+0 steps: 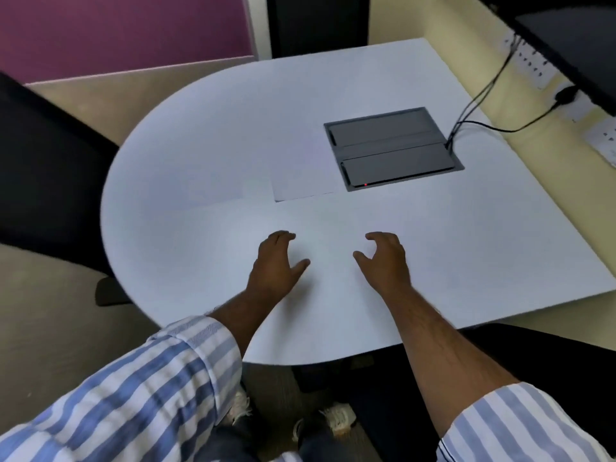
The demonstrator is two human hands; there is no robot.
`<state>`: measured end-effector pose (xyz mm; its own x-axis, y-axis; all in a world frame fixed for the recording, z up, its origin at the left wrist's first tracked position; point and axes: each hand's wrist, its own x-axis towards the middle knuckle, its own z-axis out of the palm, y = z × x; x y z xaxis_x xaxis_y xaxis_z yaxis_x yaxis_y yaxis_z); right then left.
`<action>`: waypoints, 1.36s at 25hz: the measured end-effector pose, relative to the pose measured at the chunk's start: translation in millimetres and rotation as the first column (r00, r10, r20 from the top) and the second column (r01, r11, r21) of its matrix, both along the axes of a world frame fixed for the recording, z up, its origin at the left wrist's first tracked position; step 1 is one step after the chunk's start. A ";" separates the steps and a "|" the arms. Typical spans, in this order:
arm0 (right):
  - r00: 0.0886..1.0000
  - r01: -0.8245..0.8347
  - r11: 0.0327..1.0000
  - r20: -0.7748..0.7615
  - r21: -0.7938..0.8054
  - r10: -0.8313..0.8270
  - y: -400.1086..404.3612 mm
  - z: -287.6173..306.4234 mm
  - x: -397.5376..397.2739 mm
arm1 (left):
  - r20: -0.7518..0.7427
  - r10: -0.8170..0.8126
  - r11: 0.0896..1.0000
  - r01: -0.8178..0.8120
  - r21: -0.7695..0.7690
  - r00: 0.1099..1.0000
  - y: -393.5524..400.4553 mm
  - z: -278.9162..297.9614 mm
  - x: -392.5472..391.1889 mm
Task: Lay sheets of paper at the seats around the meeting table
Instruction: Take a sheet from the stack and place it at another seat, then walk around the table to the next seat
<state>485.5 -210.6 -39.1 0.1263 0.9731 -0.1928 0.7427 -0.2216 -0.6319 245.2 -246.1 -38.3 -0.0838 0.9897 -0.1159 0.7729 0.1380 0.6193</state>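
Observation:
A white meeting table (200, 135) with a rounded left end fills the view. One white sheet of paper (305, 183) lies flat near the middle, just left of the grey cable box; its edges are faint against the tabletop. A second faint sheet outline (206, 191) may lie to its left, but blur hides its edges. My left hand (276, 261) and my right hand (386, 261) hover over the near part of the table, fingers curled and apart, holding nothing.
A grey recessed cable box (391, 148) with a red light sits right of centre, black cables (480, 105) running from it to wall sockets. A black chair (43, 168) stands at the left, another (533, 355) at the near right. A dark screen (580, 38) hangs top right.

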 end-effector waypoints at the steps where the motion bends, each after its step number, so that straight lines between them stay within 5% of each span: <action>1: 1.000 -0.028 1.000 -0.009 -0.004 0.028 -5.6 7.2 -18.1 | 0.014 0.041 0.999 -0.041 0.013 0.999 -7.5 6.6 -18.1; 18: 0.948 -0.291 0.945 -0.085 0.151 0.306 -102.6 85.9 -430.1 | 0.132 0.205 0.960 -0.225 0.166 0.970 -141.3 65.1 -404.0; 34: 0.857 -0.454 0.839 -0.109 0.300 0.503 -38.6 134.7 -626.4 | 0.126 0.261 0.879 -0.290 0.379 0.957 -131.3 168.4 -592.3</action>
